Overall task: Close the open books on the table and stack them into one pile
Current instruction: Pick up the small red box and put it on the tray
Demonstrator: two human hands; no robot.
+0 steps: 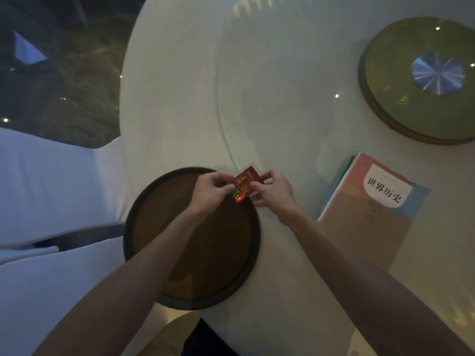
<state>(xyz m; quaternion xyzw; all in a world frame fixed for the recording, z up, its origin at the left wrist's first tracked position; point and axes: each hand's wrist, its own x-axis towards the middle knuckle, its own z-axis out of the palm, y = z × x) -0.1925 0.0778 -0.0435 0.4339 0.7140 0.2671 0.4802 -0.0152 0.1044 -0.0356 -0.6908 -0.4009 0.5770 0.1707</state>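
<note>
From the head camera, looking steeply down in dim light, a round white table point(195, 104) fills most of the frame, with a large clear glass turntable point(282, 86) lying on its middle. Both bare forearms reach in from the bottom edge and meet above the far rim of a dark round tray point(144, 242) with a brown centre, which sits at the near edge of the table. The left hand point(209, 192) and the right hand point(272, 191) hold between them a small red booklet point(246, 183) with gold print and a shiny hologram patch at its near corner; the left fingertips pinch its left edge and the right thumb and fingers pinch its right edge, so both hands are closed on it. The booklet looks shut, though it is too small to be sure, and whether it is lifted clear of the tray rim cannot be told. To the right, well apart from the hands, a closed textbook point(370, 211) with a pink, tan and blue cover and large Chinese characters lies flat on the table, on top of another book point(339, 176) whose green edge shows along its left side. Further off at the upper right rests an olive-green round tray point(390, 80) with a shiny silver disc point(437, 73) at its centre. White chair covers point(51, 191) show at the left
</note>
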